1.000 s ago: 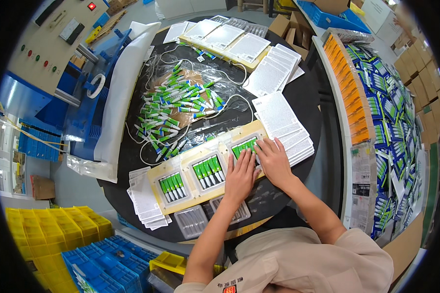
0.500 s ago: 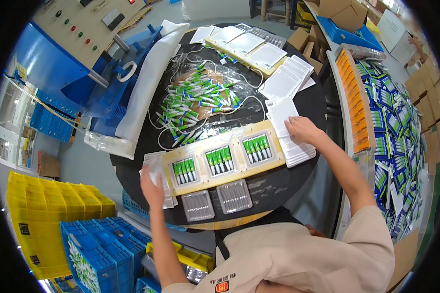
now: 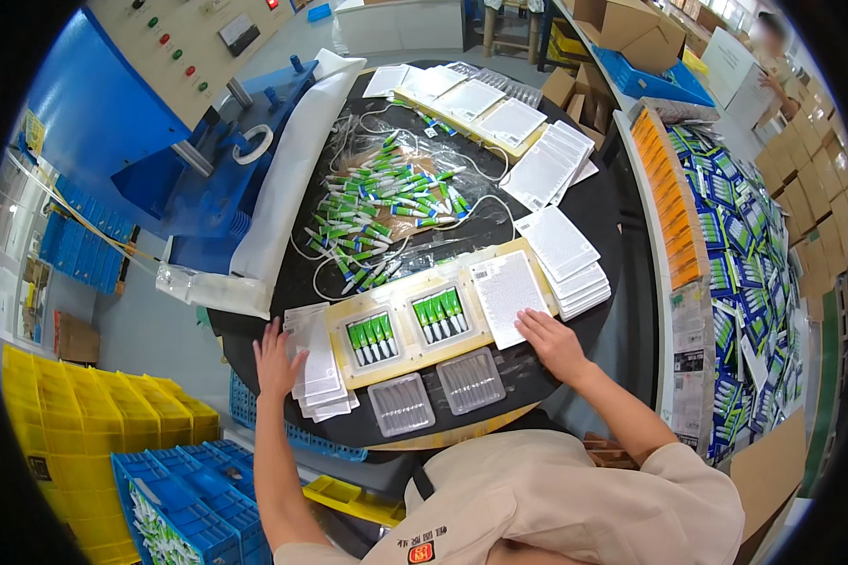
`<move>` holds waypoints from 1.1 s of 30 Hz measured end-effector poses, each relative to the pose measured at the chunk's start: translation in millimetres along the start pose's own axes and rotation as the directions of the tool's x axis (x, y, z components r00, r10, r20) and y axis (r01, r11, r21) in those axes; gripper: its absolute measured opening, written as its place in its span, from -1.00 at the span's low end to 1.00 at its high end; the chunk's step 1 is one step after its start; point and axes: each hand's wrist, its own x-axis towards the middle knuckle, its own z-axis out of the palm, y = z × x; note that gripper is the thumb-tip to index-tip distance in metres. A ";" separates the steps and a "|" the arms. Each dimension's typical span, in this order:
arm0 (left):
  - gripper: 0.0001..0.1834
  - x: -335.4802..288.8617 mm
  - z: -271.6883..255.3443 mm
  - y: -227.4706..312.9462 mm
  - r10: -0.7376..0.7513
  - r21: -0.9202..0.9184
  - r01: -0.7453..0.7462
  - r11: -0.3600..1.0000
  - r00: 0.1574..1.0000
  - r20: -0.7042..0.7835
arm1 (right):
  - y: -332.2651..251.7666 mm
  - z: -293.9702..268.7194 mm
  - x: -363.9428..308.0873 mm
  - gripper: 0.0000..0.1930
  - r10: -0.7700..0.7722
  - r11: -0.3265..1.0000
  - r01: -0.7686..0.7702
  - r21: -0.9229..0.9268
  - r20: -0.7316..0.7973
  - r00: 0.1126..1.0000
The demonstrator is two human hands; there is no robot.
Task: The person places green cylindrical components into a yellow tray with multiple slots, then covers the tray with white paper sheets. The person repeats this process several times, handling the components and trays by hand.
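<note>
My right hand point(image 3: 551, 344) has its fingers over the lower right corner of a white printed card point(image 3: 507, 292), its thumb hidden. This card covers the right-hand compartment of a pale yellow tray mould point(image 3: 401, 325). Green-and-white tubes point(image 3: 438, 315) lie in rows in clear blisters in the other two compartments. At the tray's left end my left hand point(image 3: 278, 358) is open, fingers spread at the edge of a fanned pile of white cards point(image 3: 316, 353). Another stack of white cards point(image 3: 565, 254) sits beyond the tray's right end.
Two clear blister shells point(image 3: 400, 405) lie in front of the tray. Loose tubes point(image 3: 377, 207) are heaped behind it, with a white cord around them. A second mould point(image 3: 499, 137) holds cards at the back. A blue machine point(image 3: 198, 207) stands left; packed cards point(image 3: 740, 273) fill a bin at right.
My right hand has brought a white card from the right stack leftward onto the tray's right compartment. My left hand has shifted slightly left, its fingers spread.
</note>
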 end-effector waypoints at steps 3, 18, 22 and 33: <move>-0.23 15.8 2.6 4.0 -0.054 -0.172 0.072 0.982 0.993 0.109 | 4.2 -5.0 3.2 -0.58 -0.024 0.999 0.022 0.038 0.047 0.999; -0.43 23.5 1.0 13.2 -0.112 0.046 0.109 0.993 0.992 0.059 | 141.6 -28.7 44.8 -0.42 0.275 0.960 -0.211 -0.186 0.462 0.843; -0.22 -9.2 -25.7 34.1 -0.096 -0.447 -0.018 0.894 0.968 -0.230 | 152.9 -28.8 45.2 -0.48 0.098 0.981 -0.005 -0.193 0.477 0.873; -0.27 -100.5 -8.9 70.4 0.195 0.024 -0.200 0.979 0.972 0.134 | 138.4 -48.8 67.4 -0.77 0.124 0.953 -0.088 -0.290 0.109 0.986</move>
